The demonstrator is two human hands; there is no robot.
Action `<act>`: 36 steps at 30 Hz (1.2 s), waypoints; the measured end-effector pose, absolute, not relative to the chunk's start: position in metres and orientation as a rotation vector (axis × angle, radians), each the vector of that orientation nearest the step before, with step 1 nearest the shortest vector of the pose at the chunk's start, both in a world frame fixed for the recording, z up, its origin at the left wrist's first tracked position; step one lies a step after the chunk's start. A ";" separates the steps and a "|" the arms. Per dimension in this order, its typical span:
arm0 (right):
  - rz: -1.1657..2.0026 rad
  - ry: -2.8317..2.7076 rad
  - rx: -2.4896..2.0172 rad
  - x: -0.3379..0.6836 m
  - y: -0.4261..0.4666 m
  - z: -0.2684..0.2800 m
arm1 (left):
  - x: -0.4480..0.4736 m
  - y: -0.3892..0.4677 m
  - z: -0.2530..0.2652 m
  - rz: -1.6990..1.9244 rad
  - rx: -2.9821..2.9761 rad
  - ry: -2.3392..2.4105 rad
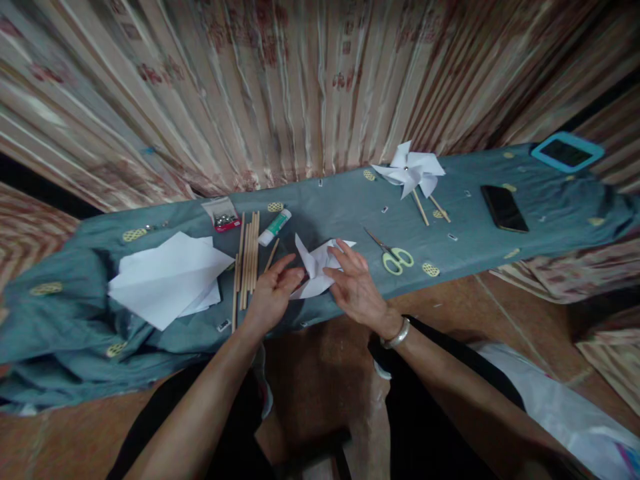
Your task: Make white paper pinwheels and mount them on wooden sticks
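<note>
A white paper pinwheel [316, 265], with blades partly folded in, lies on the cloth between my hands. My right hand [356, 283] is over its right side, thumb and fingers holding the folded paper. Just left of the pinwheel, my left hand [275, 290] has its thumb and fingers apart and grips nothing. Beyond my left fingers rests a glue stick [275, 227]. Several wooden sticks [248, 260] lie beside that hand. To the right of my right hand is a pair of green-handled scissors [393, 257].
White paper sheets [165, 280] are stacked at left, below a small box of metal pins [224, 217]. Finished pinwheels [410, 168] on sticks lie at back right. A black phone [504, 208] and a blue-framed tablet [567, 151] sit farther right. A pleated curtain [300, 93] hangs behind.
</note>
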State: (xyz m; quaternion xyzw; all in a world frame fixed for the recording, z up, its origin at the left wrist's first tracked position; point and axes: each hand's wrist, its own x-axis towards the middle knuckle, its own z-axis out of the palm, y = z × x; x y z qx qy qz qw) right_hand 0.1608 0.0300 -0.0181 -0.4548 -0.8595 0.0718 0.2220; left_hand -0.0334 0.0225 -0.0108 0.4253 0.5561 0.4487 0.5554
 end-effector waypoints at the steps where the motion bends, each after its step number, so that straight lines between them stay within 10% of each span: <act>1: 0.211 -2.367 -1.259 0.161 0.030 -0.018 | -0.033 0.023 -0.009 1.070 0.925 1.302; 13: 0.213 -2.351 -1.228 0.165 0.030 -0.021 | -0.023 0.011 -0.006 1.027 0.592 1.194; 25: 0.128 -2.381 -1.216 0.166 0.025 -0.022 | -0.026 -0.010 -0.003 1.025 2.405 1.301; 36: 0.192 -2.426 -1.262 0.170 0.020 -0.020 | -0.009 -0.004 -0.021 0.881 2.484 1.229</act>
